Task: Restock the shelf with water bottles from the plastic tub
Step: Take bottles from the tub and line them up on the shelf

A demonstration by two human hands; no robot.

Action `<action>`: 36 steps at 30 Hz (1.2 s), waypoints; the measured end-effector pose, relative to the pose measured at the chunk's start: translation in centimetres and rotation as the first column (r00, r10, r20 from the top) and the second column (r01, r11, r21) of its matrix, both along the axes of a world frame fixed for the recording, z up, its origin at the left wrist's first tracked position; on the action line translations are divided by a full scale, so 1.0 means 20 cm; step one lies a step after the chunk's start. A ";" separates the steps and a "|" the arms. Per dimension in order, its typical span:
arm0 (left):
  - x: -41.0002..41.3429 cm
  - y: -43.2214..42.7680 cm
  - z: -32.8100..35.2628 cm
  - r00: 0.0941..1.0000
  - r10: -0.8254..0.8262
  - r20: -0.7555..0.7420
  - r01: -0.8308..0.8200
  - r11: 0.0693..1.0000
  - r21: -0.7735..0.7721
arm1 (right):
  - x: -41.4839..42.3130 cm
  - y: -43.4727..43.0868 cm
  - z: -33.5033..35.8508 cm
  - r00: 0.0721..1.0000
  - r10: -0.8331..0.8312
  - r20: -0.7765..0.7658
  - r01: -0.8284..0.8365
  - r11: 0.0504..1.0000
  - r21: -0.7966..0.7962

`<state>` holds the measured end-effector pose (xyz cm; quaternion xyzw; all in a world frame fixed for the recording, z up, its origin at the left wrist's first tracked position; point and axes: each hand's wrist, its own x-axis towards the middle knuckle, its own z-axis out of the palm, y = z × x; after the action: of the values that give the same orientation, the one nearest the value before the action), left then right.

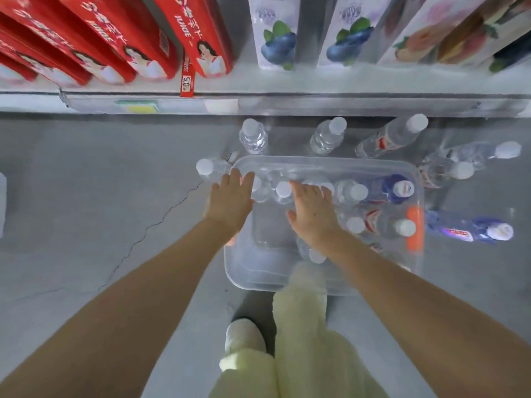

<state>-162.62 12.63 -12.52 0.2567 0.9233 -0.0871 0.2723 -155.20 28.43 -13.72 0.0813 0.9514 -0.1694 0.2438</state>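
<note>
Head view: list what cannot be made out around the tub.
- Head view: left hand and right hand cover bottles; contact unclear.
- Head view: trouser leg hides near rim of the tub.
- Head view: red cartons cut off by top edge.
- Head view: bottle labels blurred, unreadable.

The floor (71, 196) is smooth grey concrete under soft, even light, with a thin crack (169, 208) wandering across it. Along the top runs a pale shelf (344, 87) with a red price tag (186, 83) hanging from its edge. It carries red cartons (115, 38) on the left and white blueberry cartons (275, 33) on the right.
</note>
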 end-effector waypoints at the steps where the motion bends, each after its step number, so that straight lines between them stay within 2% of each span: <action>1: -0.01 0.00 -0.04 1.000 -0.007 -0.002 0.007 1.000 -0.008 | -0.01 0.00 -0.04 1.000 0.009 -0.008 -0.009 1.000 0.008; 6: -0.08 0.01 -0.18 0.982 -0.122 -0.141 0.126 0.992 0.022 | -0.08 0.00 -0.16 0.995 0.015 -0.099 -0.006 0.996 0.092; 9: -0.10 -0.01 -0.19 0.956 -0.224 -0.192 0.219 0.975 -0.045 | -0.10 0.01 -0.18 0.983 0.024 -0.184 -0.013 0.998 0.066; 12: -0.07 -0.04 -0.12 0.949 -0.263 -0.175 0.270 0.963 0.015 | -0.08 0.05 -0.11 0.993 0.045 -0.113 -0.042 0.999 0.023; 15: -0.04 -0.07 0.01 0.958 -0.235 -0.167 0.250 0.965 0.077 | -0.03 0.07 0.02 0.992 0.020 -0.122 -0.017 1.000 0.022; 24: 0.02 -0.13 0.82 0.969 -0.170 -0.182 0.204 0.959 0.194 | 0.12 0.06 0.80 0.976 -0.041 -0.214 0.049 0.998 0.034; 26: 0.02 -0.12 1.06 0.987 -0.114 -0.115 0.139 0.960 0.245 | 0.13 0.06 1.03 0.957 -0.053 -0.285 0.069 0.997 0.045; 29: 0.02 -0.09 1.39 1.000 0.000 -0.006 0.001 0.972 0.234 | 0.14 0.07 1.37 0.926 -0.052 -0.373 0.102 0.988 0.115; 32: 0.04 -0.09 1.69 0.989 0.135 0.057 -0.146 0.932 0.333 | 0.12 0.08 1.66 0.898 -0.057 -0.436 0.140 0.977 0.160; 36: 0.02 -0.09 2.10 0.989 0.141 0.033 -0.142 0.901 0.410 | 0.10 0.09 2.05 0.852 -0.064 -0.520 0.170 0.973 0.158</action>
<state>-162.14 10.85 29.48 0.2405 0.9368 0.1296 0.2186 -153.13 30.23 27.35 0.1152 0.9872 -0.1039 -0.0376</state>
